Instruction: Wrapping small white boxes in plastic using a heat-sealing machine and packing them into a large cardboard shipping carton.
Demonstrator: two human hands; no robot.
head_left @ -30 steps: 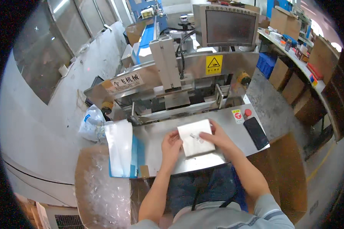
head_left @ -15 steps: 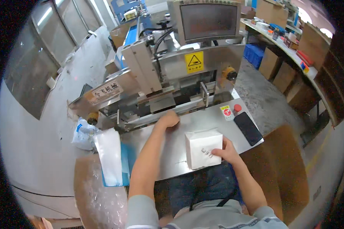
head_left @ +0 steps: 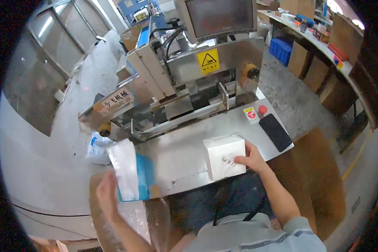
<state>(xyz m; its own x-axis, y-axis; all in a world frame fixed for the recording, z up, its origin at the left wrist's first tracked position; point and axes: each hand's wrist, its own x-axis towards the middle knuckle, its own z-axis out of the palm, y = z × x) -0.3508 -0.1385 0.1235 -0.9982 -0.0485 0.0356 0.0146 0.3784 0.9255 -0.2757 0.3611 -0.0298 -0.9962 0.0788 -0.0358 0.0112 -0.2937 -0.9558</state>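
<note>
My right hand grips the right side of a white block-shaped packet, thumb on its front face and fingers behind. Clear film stands up along the packet's top edge, and small dark print marks the front. The packet sits at the near edge of a metal worktable. At the left, my left hand is beside a pile of white plastic bags lying on a blue holder. Motion blurs its fingers, so I cannot make out their pose or whether they touch the bags.
Behind the worktable stands a metal machine with a yellow warning label and a screen. A dark phone and a red button are at the table's right. Cardboard flanks the right side; a plastic bundle lies left.
My left hand has moved from the machine's front edge down and left to the bag pile. My right hand keeps its grip on the packet. The view has shifted slightly.
</note>
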